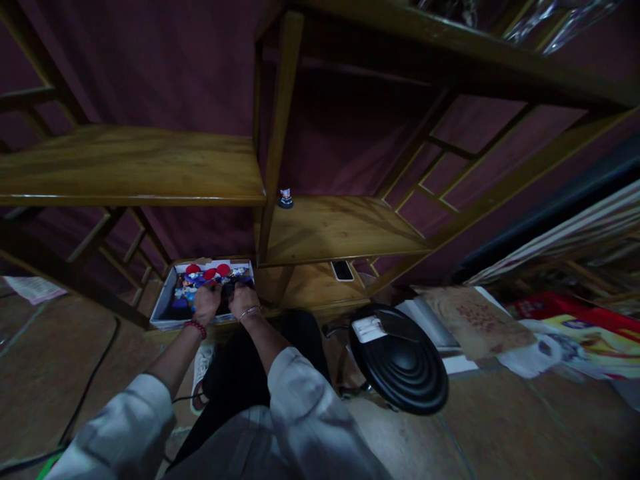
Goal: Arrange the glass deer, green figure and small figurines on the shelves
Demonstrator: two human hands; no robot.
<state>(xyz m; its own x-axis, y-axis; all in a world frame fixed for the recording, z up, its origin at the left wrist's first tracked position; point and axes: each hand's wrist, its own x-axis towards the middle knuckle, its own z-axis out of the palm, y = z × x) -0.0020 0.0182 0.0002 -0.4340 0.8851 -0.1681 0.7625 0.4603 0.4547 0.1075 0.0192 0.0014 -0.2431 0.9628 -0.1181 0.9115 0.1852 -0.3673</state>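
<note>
Both of my hands reach into a white open box [163,303] on the low shelf at the left. Small figurines with red, blue and white parts [210,273] fill much of it. My left hand [207,303], with a red bead bracelet at the wrist, has its fingers curled at a dark object. My right hand [243,301], a silvery bangle on its wrist, is closed against the same dark area [226,291]. What the fingers grip is too dark to make out. A single small figurine on a dark base [285,199] stands on the middle shelf.
A phone [343,270] lies on the lower shelf. To my right stands a round black stool [405,360] with a white packet [369,329] on it. Papers and cardboard [473,320] cover the floor beyond. A dark cable [95,373] runs along the floor at left.
</note>
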